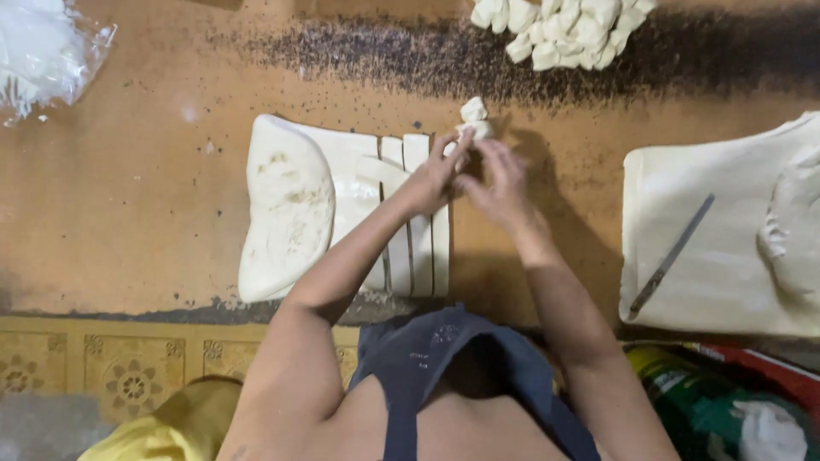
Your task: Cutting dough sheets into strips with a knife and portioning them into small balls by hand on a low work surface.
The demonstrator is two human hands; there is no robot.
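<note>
Both hands, left [434,175] and right [495,181], pinch a small dough piece [475,119] just beyond the slab [342,205]. A pile [559,30] of shaped pieces lies beyond the slab; cut strips [427,230] and most of the slab remain unshaped.

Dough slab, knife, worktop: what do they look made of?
Dough slab: soft raw dough by the look, matte white, sagging edges, cut into strips beside the hands.
Knife: probably metal, a thin grey blade with a dull sheen; the dark handle's material is unclear.
Worktop: hard brown surface with black speckling, possibly worn stone or laminate.
</note>
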